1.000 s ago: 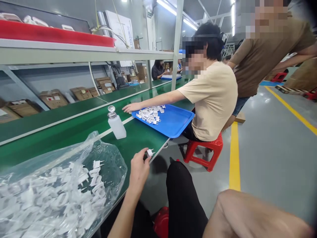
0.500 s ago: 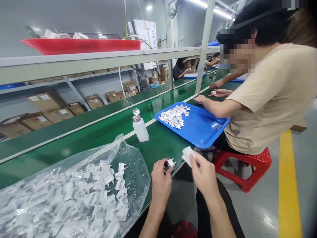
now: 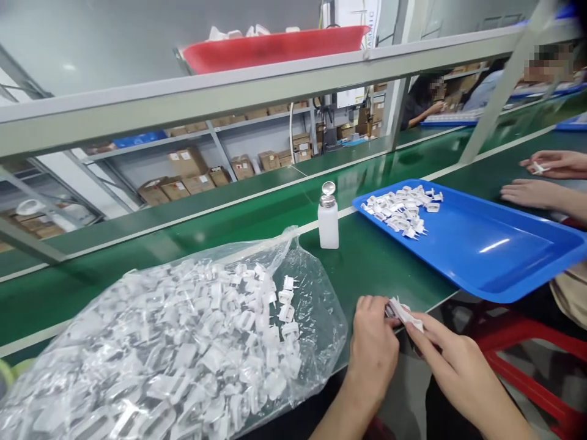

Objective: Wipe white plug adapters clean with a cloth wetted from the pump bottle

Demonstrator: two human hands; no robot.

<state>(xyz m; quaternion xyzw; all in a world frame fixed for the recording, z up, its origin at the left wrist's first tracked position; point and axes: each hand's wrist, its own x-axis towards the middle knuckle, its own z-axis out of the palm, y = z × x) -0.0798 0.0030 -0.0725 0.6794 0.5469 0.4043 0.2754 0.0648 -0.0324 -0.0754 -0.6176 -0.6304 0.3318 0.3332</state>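
Note:
My left hand point(image 3: 373, 345) is closed round a small white two-pin plug piece, now mostly hidden behind the fingers and the wipe. My right hand point(image 3: 452, 354) pinches a folded white wipe point(image 3: 405, 313) and presses it against that piece, so the two hands nearly meet over the front edge of the bench. Left of them, a clear plastic bag point(image 3: 321, 305) lies open with many white plug pieces point(image 3: 215, 330) in it. A white pump bottle point(image 3: 328, 225) with a metal top stands upright behind the hands. More plug pieces point(image 3: 403, 208) lie in the blue tray point(image 3: 486, 256).
A co-worker's hands point(image 3: 534, 192) are over the green bench point(image 3: 348, 275) at the right, one with a small white piece. A red stool point(image 3: 527, 360) stands below. The overhead rail point(image 3: 275, 82) carries a red tray point(image 3: 275, 52); boxes point(image 3: 188, 162) fill shelves behind.
My right hand has brought the wipe left onto the plug piece in my left hand. The view has swung left, so bag, bottle and tray appear farther right.

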